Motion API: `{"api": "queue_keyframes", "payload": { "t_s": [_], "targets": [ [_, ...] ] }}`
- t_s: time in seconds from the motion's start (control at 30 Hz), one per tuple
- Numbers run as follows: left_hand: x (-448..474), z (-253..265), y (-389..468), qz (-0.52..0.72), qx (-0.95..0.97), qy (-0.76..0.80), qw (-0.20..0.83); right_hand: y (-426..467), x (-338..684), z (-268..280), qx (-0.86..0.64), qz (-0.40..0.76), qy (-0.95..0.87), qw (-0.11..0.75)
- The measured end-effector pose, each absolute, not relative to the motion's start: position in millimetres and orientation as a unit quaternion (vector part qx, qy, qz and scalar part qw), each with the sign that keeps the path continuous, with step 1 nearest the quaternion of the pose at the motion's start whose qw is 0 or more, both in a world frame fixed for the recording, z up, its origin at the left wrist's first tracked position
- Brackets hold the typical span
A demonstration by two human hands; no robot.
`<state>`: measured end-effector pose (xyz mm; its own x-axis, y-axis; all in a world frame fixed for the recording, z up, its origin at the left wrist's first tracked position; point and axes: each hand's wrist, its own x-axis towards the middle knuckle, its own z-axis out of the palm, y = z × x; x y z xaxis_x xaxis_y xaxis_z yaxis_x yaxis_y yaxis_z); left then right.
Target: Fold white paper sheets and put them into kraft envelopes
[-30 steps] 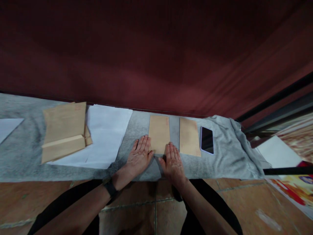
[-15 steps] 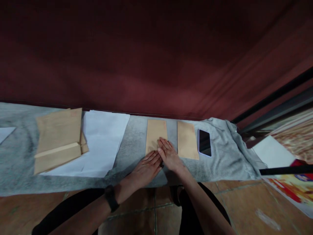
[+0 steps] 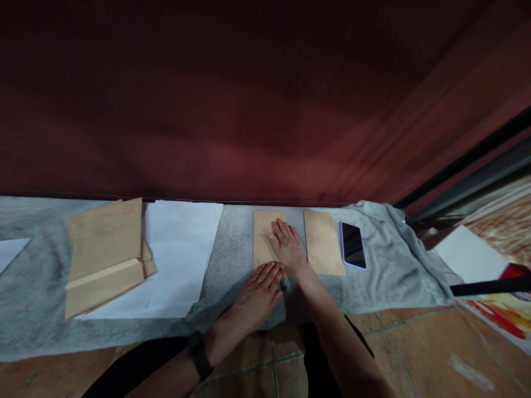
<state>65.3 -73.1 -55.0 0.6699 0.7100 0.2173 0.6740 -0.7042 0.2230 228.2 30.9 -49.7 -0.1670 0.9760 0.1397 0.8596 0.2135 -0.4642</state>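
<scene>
A brown paper envelope (image 3: 263,237) lies flat on the grey cloth in front of me. My left hand (image 3: 259,293) rests flat over its near end, fingers stretched out and pointing up and right. Higher on the same envelope, my right hand (image 3: 287,246) lies flat with its fingers extended, covering the right side. Neither hand grips anything. Just right of my right hand is a second brown envelope (image 3: 324,243), lying flat and apart from the first. The near end of the first envelope is hidden under my left hand.
Further right lies a phone (image 3: 353,245). On the left, several brown envelopes (image 3: 105,237) overlap a stack of white paper (image 3: 182,243). The grey cloth (image 3: 232,237) runs along a dark red surface (image 3: 249,138) behind. A black bar (image 3: 489,287) juts in at right.
My right hand has slid up the envelope, and my left hand now sits lower at its near end. The hands, close together before, are further apart. The view has shifted slightly.
</scene>
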Motion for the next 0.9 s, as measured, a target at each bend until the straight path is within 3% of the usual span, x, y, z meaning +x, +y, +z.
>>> {"api": "queue_keyframes", "payload": {
  "t_s": [0.2, 0.43, 0.63, 0.77, 0.9],
  "targets": [
    [61, -50, -63, 0.111, 0.895, 0.432, -0.014, 14, 221, -40, -0.521, 0.322, -0.73, 0.302],
    [72, -46, -62, 0.042, 0.891, 0.448, -0.056, 16, 262, -46, -0.683, 0.268, -0.568, 0.373],
    [90, -43, -68, 0.052, 0.868, 0.488, -0.074, 17, 264, -56, -0.696, 0.306, -0.516, 0.394],
    [88, -30, -61, 0.08, 0.858, 0.505, -0.045, 15, 262, -57, -0.669, 0.364, -0.485, 0.43],
    [72, -10, -44, 0.215, 0.812, 0.535, 0.084, 12, 265, -50, -0.63, 0.434, -0.439, 0.471]
  ]
}}
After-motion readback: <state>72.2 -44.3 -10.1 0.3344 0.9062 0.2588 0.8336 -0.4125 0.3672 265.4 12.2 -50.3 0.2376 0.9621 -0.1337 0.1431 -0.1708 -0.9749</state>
